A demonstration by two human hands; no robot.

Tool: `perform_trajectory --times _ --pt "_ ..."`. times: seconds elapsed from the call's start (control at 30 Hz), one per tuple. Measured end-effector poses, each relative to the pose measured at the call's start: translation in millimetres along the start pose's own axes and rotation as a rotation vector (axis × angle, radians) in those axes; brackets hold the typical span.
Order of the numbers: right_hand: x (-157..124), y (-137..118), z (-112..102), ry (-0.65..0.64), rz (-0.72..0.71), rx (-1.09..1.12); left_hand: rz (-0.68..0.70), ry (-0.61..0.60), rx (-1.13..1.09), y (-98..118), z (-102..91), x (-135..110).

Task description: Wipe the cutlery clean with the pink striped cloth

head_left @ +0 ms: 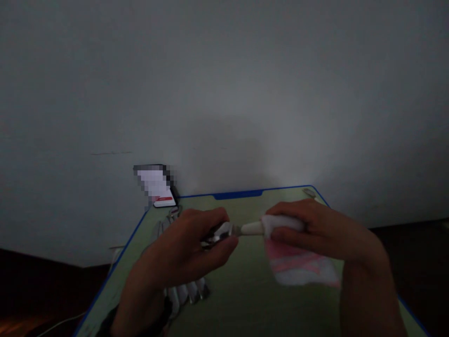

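Note:
Above the table, my left hand (pixel 185 250) is closed around the shiny metal head of a white-handled spoon (pixel 251 228). Its fingers hide most of the head, so the exact shape is hard to make out. The pale handle points right, into a pink and white cloth (pixel 298 269). Pinched between thumb and fingers, the cloth is wrapped over the handle's end by my right hand (pixel 315 229), and its loose part hangs down. Below my left hand, partly covered by it, several metal utensils (pixel 182 295) lie side by side.
The light green table (pixel 238 299) has a blue edge and stands against a grey wall (pixel 224 93). At the back left, a phone (pixel 164 199) with a lit screen leans on the wall. Another spoon (pixel 309 192) lies in the back right corner.

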State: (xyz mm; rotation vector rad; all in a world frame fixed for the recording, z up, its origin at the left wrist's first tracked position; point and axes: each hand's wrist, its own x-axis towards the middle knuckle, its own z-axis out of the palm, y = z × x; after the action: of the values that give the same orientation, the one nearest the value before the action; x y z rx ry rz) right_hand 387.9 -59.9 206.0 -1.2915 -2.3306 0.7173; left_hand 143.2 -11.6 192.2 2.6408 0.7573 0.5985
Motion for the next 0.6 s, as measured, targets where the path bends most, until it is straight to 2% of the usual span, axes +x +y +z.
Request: perform_trajectory --times 0.23,0.5,0.6 --pt "-2 0 -2 0.073 0.062 0.005 0.038 0.142 0.010 6 2.7 1" --pt "12 -10 12 0.109 -0.015 -0.012 -0.052 0.086 -0.048 11 0.4 2" --pt "14 -12 15 0.141 -0.042 -0.056 -0.061 0.113 -0.048 13 1.4 3"
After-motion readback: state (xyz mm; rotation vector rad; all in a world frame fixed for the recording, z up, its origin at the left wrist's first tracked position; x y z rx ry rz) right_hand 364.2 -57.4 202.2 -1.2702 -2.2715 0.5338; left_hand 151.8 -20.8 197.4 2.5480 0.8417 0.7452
